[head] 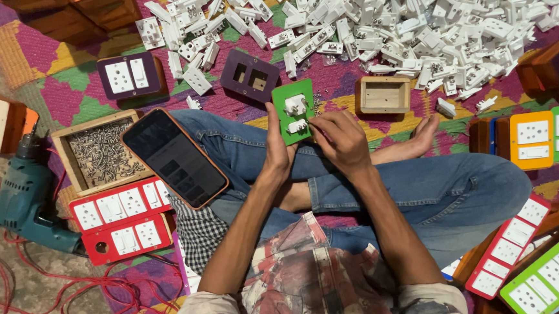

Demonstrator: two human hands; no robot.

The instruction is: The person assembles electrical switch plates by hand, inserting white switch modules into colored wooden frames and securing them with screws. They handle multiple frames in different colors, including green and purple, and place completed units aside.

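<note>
Hands meet over the lap: the left hand (277, 147) grips a green switch plate (293, 111) upright by its left edge, steadying it, while the right hand (342, 140) pinches at its right side. Two white modules (296, 104) sit in the plate; a phone (175, 158) rests on the left knee.

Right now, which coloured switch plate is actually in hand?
The small green plate, gripped by the left hand, right hand on it; the others lie on the mat.

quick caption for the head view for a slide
Seated cross-legged, left hand holds a green switch plate while right hand fits a white module.
</note>
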